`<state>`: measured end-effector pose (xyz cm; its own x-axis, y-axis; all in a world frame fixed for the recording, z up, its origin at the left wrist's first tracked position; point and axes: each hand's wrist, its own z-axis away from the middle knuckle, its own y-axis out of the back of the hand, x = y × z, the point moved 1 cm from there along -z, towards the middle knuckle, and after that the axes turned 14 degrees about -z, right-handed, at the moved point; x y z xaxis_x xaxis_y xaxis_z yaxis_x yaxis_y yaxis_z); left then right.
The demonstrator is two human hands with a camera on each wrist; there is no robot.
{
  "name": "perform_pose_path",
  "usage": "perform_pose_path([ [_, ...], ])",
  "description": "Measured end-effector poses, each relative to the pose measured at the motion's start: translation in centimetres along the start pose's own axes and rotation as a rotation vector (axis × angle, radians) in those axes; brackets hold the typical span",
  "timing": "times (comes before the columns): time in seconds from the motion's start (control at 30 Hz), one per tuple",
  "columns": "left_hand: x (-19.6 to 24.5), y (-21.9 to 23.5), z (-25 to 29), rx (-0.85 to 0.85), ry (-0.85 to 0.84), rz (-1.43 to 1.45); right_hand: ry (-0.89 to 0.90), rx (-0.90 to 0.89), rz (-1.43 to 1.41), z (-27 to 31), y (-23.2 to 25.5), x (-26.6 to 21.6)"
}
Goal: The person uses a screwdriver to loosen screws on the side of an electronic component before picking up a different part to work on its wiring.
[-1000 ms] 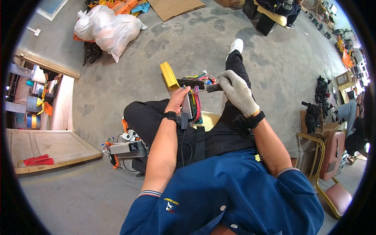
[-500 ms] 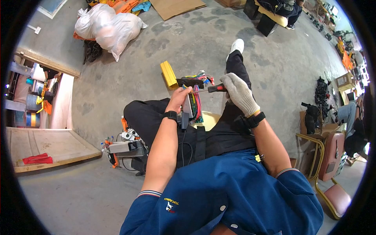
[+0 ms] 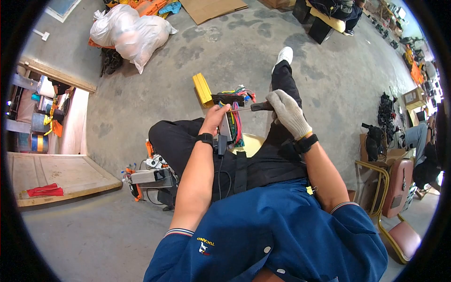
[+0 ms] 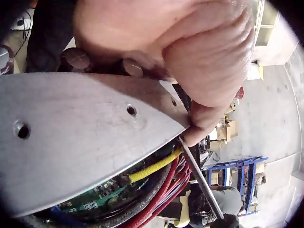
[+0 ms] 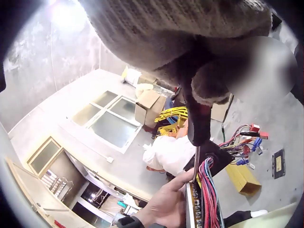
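Observation:
My gloved right hand [image 3: 289,113] holds a screwdriver [image 3: 261,106] by its dark handle, the shaft pointing left. In the left wrist view the shaft [image 4: 202,178] meets the far corner of a grey metal housing [image 4: 71,128] with screw holes. My bare left hand [image 3: 213,119] grips that housing by its far end, thumb and fingers near the screwdriver's tip. Under the metal lie a green circuit board [image 4: 90,198] and a bundle of red, yellow and blue wires [image 3: 237,122]. The wires run through a black end plate [image 5: 209,157] to loose connectors [image 5: 256,137].
A yellow rectangular casing [image 3: 202,90] lies on the floor just beyond the end plate. Beside my left knee is another finned metal unit [image 3: 152,177] with wires. White bags [image 3: 136,37] and flat cardboard [image 3: 209,9] are farther off; a chair [image 3: 399,188] stands at right.
My right hand has shifted slightly right and its fingers have changed position on the handle. The screwdriver has turned: red showed on its handle half a second ago. The left hand stays in place.

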<state>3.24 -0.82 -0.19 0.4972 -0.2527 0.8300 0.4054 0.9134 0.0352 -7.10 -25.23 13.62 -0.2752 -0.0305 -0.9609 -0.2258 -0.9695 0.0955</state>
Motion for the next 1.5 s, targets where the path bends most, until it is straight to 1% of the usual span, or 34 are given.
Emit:
perform_pose_path([
  [0.13,0.5,-0.3,0.6,0.017,-0.002,0.024,0.033,0.025,0.007,-0.1,0.0,0.7],
  [0.2,0.8,-0.4,0.8,0.027,0.004,0.02,0.11,-0.037,0.047,-0.3,0.3,1.1],
  [0.23,0.8,-0.5,0.8,0.03,-0.001,0.031,0.11,-0.037,0.047,-0.3,0.6,1.3],
  [0.3,0.8,-0.4,0.8,0.034,-0.007,0.044,0.198,-0.071,0.133,-0.3,1.0,1.8],
  [0.43,0.4,-0.3,0.5,0.03,-0.025,0.011,0.195,-0.109,0.119,-0.3,1.4,2.6],
  [0.5,0.4,-0.2,0.4,0.033,-0.035,-0.001,0.021,-0.167,-0.034,-0.3,1.6,2.6],
  [0.53,0.5,-0.3,0.4,0.039,-0.032,-0.014,0.021,-0.167,-0.034,-0.3,1.8,2.9],
  [0.6,0.7,-0.2,0.6,0.045,-0.029,-0.027,0.154,-0.202,0.159,-0.7,2.0,3.8],
  [0.63,0.8,-0.2,0.7,0.044,-0.028,-0.028,0.154,-0.202,0.159,-0.9,2.1,4.4],
  [0.7,0.8,-0.4,0.9,0.044,-0.029,-0.03,0.492,-0.218,0.304,-0.9,2.0,4.8],
  [0.73,0.7,-0.3,0.9,0.043,-0.032,-0.029,0.493,-0.217,0.303,-0.8,2.0,4.9],
  [0.8,0.7,-0.3,0.8,0.04,-0.037,-0.029,0.535,-0.191,0.423,-0.6,1.6,4.7],
  [0.83,0.6,-0.2,0.8,0.049,-0.033,-0.035,0.535,-0.189,0.423,-0.5,1.4,4.4],
  [0.9,0.4,-0.1,0.5,0.055,-0.033,-0.042,0.466,-0.165,0.544,-0.3,1.1,3.8],
  [0.97,0.0,0.0,0.2,0.024,-0.034,-0.003,0.478,-0.168,0.571,-0.4,1.2,3.8],
  [1.03,-0.4,0.1,-0.2,0.031,-0.037,-0.015,0.49,-0.175,0.599,-0.3,1.1,3.3],
  [1.1,-0.6,0.2,-0.4,0.039,-0.039,-0.026,0.424,-0.141,0.559,0.2,1.0,2.8],
  [1.13,-0.5,0.2,-0.3,0.031,-0.038,-0.013,0.425,-0.143,0.559,0.2,1.0,3.2],
  [1.2,-0.5,0.1,-0.4,0.022,-0.035,0.0,0.515,-0.082,0.431,-0.1,1.1,4.4],
  [1.23,-0.7,0.2,-0.7,0.028,-0.04,-0.023,0.512,-0.085,0.43,-0.3,1.0,4.9],
  [1.3,-0.7,0.3,-0.7,0.033,-0.043,-0.049,0.323,-0.015,0.123,-0.4,0.8,5.2],
  [1.33,-0.5,0.2,-0.5,0.032,-0.035,-0.037,0.322,-0.015,0.122,-0.1,0.7,4.8],
  [1.4,0.2,-0.1,0.0,0.03,-0.028,-0.028,0.139,0.035,0.097,0.6,0.4,3.6],
  [1.5,0.6,-0.3,0.7,0.023,-0.032,0.018,0.127,0.062,0.064,1.4,0.0,2.2],
])
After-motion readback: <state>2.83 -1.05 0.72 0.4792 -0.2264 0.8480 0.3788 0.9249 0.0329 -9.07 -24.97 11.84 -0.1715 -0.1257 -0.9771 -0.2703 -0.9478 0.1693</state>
